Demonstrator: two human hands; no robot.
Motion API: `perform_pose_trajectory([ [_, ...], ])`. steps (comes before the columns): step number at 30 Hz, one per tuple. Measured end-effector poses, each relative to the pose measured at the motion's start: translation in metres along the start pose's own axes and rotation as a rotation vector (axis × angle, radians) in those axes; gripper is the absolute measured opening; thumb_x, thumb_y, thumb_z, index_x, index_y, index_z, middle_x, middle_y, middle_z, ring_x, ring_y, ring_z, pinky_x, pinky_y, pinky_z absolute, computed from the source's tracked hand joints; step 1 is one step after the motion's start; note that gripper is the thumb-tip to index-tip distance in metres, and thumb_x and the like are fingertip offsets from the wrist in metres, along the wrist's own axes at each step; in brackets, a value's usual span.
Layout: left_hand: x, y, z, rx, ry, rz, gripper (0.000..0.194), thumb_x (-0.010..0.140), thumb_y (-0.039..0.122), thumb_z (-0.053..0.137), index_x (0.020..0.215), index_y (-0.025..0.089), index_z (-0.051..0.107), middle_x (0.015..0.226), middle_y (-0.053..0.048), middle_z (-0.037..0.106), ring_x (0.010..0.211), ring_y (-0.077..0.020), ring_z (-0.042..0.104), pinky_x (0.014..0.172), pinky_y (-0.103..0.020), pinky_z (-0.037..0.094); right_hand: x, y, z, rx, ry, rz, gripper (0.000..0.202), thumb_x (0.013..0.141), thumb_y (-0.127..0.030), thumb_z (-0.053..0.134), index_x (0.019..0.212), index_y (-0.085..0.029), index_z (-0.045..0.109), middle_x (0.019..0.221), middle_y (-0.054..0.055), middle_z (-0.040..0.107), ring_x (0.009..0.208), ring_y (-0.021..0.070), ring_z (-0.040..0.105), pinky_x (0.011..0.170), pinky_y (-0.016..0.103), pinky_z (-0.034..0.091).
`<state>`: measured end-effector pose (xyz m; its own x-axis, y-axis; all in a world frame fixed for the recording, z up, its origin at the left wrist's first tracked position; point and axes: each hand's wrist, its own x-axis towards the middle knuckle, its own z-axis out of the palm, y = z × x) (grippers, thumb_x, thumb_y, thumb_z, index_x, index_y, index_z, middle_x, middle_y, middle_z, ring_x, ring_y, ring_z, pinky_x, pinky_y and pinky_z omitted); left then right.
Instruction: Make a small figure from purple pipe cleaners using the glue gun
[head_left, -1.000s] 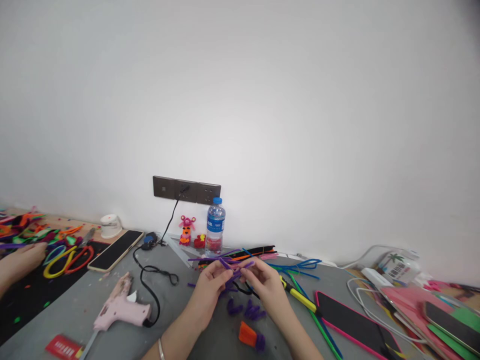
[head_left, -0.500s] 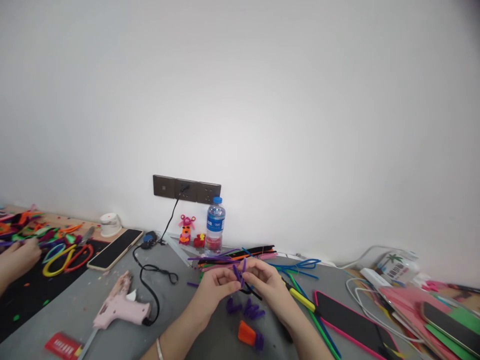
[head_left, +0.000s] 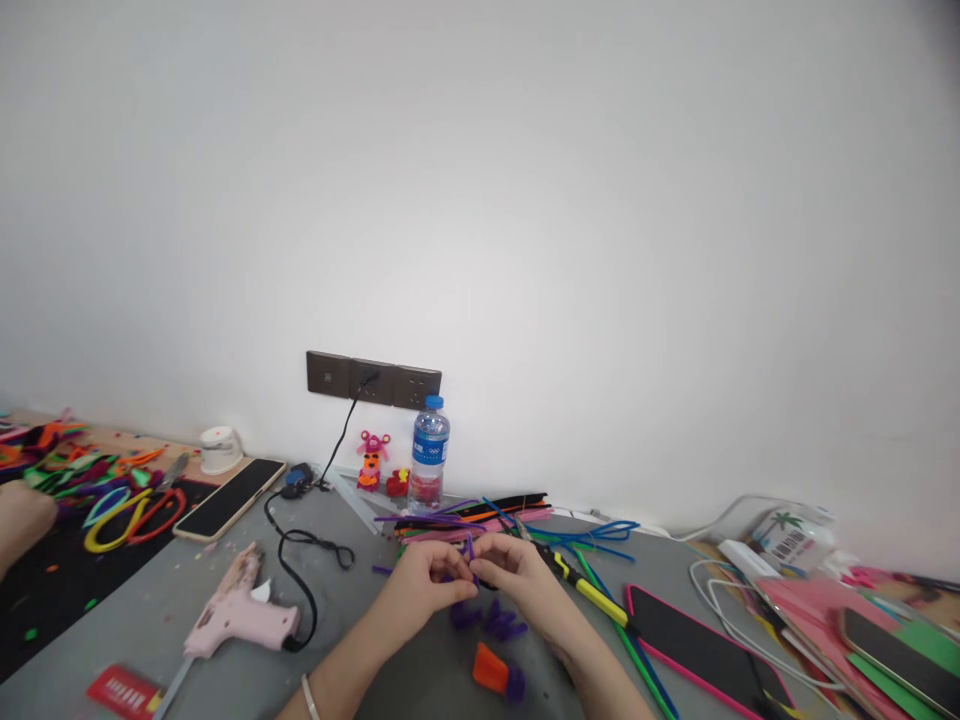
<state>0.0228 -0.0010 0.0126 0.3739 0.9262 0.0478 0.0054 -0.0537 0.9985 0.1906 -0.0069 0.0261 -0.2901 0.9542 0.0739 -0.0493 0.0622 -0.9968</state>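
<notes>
My left hand (head_left: 429, 580) and my right hand (head_left: 514, 572) meet at the middle of the table, fingertips close together. Between them they pinch a bent purple pipe cleaner (head_left: 470, 548), one end of which sticks up above the fingers. Under the hands lie curled purple pipe cleaner pieces (head_left: 504, 622). Nearer to me is an orange piece with a purple coil on its end (head_left: 491, 668). A bundle of pipe cleaners in several colours (head_left: 517, 503) lies behind my hands. Beside my right hand are pliers with yellow-and-black handles (head_left: 592, 597).
A pink glue gun (head_left: 244, 615) with its cord lies at left, near a phone (head_left: 231, 498) and scissors (head_left: 135, 520). A water bottle (head_left: 430, 455) stands by the wall beside a small pipe cleaner figure (head_left: 370, 462). A pink-edged tablet (head_left: 701, 650) is at right. Another person's hand (head_left: 26, 520) shows far left.
My hands have shifted slightly left and down with the purple pipe cleaner, and its visible shape has changed. The other person's hand has moved left.
</notes>
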Motion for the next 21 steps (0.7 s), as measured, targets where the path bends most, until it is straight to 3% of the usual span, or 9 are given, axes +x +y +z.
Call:
perform_pose_trajectory([
  [3,0.001,-0.002,0.0,-0.027,0.03,0.021,0.015,0.059,0.022,0.078,0.064,0.015,0.066,0.056,0.002,0.062,0.048,-0.0088,0.042,0.051,-0.022,0.025,0.003,0.005,0.001,0.03,0.053,-0.008,0.031,0.063,-0.043,0.08,0.068,-0.017,0.065,0.061,-0.002,0.061,0.057,0.0134,0.052,0.057,0.025,0.038],
  [8,-0.002,0.006,0.002,-0.234,0.004,-0.026,0.028,0.061,0.037,0.081,0.072,0.015,0.068,0.065,-0.002,0.068,0.055,-0.0109,0.05,0.055,-0.022,0.032,0.004,0.005,0.005,0.133,0.152,-0.066,0.029,0.064,-0.04,0.081,0.069,-0.017,0.065,0.065,-0.002,0.061,0.059,0.0133,0.054,0.059,0.026,0.042],
  [13,-0.01,0.013,0.001,-0.462,-0.174,-0.183,0.028,0.072,0.041,0.075,0.071,0.013,0.072,0.068,-0.004,0.066,0.05,-0.0061,0.035,0.049,-0.02,0.024,-0.001,0.001,0.009,0.314,0.001,-0.033,0.025,0.069,-0.037,0.079,0.073,-0.017,0.065,0.062,-0.002,0.06,0.05,0.0105,0.051,0.051,0.023,0.041],
  [17,-0.013,0.015,0.002,-0.561,-0.267,-0.268,0.032,0.063,0.039,0.083,0.073,0.011,0.073,0.065,-0.005,0.065,0.05,-0.0056,0.035,0.047,-0.02,0.021,-0.005,-0.002,0.014,0.412,-0.051,0.006,0.024,0.067,-0.034,0.082,0.075,-0.017,0.067,0.063,-0.003,0.058,0.048,0.0083,0.045,0.046,0.021,0.039],
  [21,-0.012,0.015,0.003,-0.554,-0.254,-0.289,0.039,0.054,0.043,0.087,0.066,0.01,0.071,0.056,-0.004,0.064,0.046,-0.0042,0.037,0.045,-0.019,0.02,-0.007,-0.003,0.018,0.444,-0.045,-0.002,0.021,0.067,-0.03,0.083,0.074,-0.016,0.068,0.069,-0.001,0.061,0.053,0.0088,0.049,0.05,0.02,0.04],
])
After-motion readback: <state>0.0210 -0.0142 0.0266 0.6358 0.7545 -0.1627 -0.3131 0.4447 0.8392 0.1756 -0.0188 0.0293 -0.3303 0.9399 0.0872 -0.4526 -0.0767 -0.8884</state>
